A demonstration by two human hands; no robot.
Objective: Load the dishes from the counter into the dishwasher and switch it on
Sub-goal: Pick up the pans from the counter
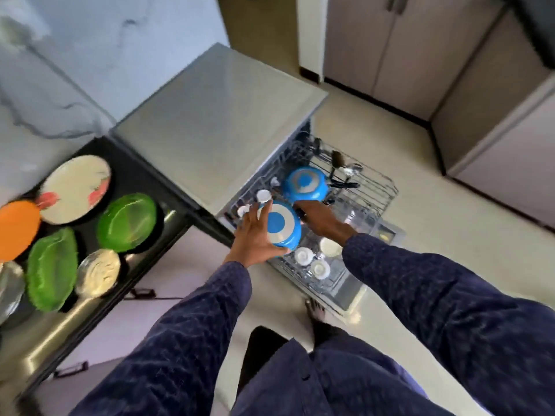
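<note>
While both hands [255, 235] [318, 219] curl fingers round the blue pan [280, 225], it hangs above the rack's [378, 190] near-left corner.

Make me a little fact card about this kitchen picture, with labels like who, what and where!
who: a person in dark blue sleeves
left hand: holds the near blue pan by its side
right hand: grips that pan's handle
where: over the pulled-out dishwasher rack
already in rack: another blue pan, upside down, and white cups
still on counter: green plates, an orange plate
</note>
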